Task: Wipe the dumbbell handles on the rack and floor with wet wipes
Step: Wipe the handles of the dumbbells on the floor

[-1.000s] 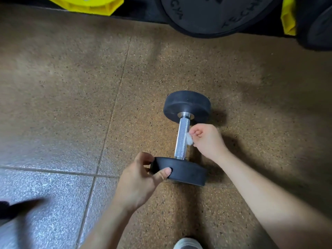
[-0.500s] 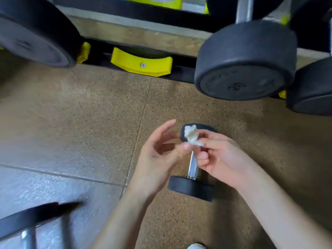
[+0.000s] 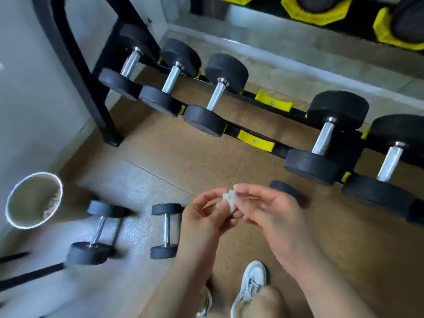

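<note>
A small crumpled white wet wipe is pinched between the fingertips of my left hand and my right hand, held in the air above the floor. Behind my right hand lies a small black dumbbell, mostly hidden, only one end showing. Two more small dumbbells lie on the floor to the left: one just beside my left hand, another farther left and blurred. The low black rack with yellow cradles carries several larger dumbbells with chrome handles.
A round metal bin with crumpled wipes inside stands at the left by the white wall. The rack's black upright leg stands at the back left. My white shoes are at the bottom. An upper rack tier crosses the top right.
The view has lifted and swung left, bringing the rack, bin and two more floor dumbbells into sight. Both hands have left the dumbbell and now hold the wipe between them.
</note>
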Action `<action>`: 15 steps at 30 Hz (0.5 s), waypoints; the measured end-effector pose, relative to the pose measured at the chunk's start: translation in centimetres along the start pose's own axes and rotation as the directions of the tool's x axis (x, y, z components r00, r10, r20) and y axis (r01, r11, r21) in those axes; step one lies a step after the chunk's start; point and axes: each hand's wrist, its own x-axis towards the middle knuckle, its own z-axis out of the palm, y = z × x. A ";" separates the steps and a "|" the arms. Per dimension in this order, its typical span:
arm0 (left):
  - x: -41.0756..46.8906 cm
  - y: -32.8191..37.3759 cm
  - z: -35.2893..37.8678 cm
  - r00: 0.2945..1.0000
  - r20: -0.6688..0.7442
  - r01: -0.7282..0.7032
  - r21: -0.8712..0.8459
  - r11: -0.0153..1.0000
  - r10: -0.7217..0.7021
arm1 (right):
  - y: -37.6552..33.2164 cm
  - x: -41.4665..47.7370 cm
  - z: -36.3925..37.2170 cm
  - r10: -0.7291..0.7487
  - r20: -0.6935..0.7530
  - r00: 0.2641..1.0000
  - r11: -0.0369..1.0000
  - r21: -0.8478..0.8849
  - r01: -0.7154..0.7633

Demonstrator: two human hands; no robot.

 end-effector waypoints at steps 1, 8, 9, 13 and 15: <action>-2.5 2.3 0.1 1.000 -0.025 -0.010 0.000 1.000 0.010 | -2.3 -1.7 1.2 -0.098 0.012 0.995 0.971 -0.218 0.098; -16.2 14.4 -0.3 0.943 -0.214 -0.223 0.165 0.961 0.256 | -13.6 -9.3 7.1 -0.149 0.319 0.936 0.881 -0.387 0.272; -17.4 15.5 -0.7 0.923 -0.242 -0.260 0.180 0.949 0.299 | -14.2 -9.9 8.1 -0.116 0.344 0.932 0.918 -0.322 0.233; -20.7 18.0 -3.0 0.882 -0.277 -0.309 0.272 0.911 0.382 | -15.6 -11.8 12.0 -0.017 0.448 0.894 0.974 -0.195 0.116; -21.9 18.5 -4.6 0.867 -0.312 -0.297 0.303 0.906 0.389 | -15.5 -12.3 13.8 0.034 0.496 0.868 0.977 -0.200 0.076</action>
